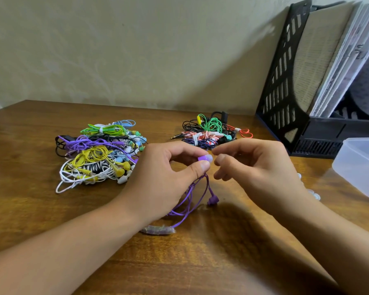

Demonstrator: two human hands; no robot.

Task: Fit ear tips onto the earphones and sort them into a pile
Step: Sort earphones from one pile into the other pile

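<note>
Left hand: thumb and forefinger pinch a purple earbud at the centre of view, above the wooden table. The bud's long axis runs roughly level, nozzle end towards three o'clock, straight at the right hand. A pale, translucent ear tip sits at that nozzle end; whether it is fully seated or only started cannot be told, as the detail is small and slightly blurred.

Right hand: fingers loosely curled, fingertips just beside the tip at its three o'clock side. Contact with the tip is not confirmed; no object is seen held in this hand.

Purple cord: hangs from the left-hand grip towards six o'clock. The second purple earbud dangles low on it, apparently without a tip. The cord's bundled part lies on the table below the left wrist.

Surroundings: large pile of earphones at ten o'clock; smaller pile at twelve o'clock; clear plastic box at three o'clock, with loose white ear tips showing behind the right wrist; black file rack at two o'clock.

Assessment: the right hand is the nearer one for pressing the tip home, and the push would run along the bud's axis towards nine o'clock against the left-hand pinch. The second bud is probably not yet fitted.
</note>
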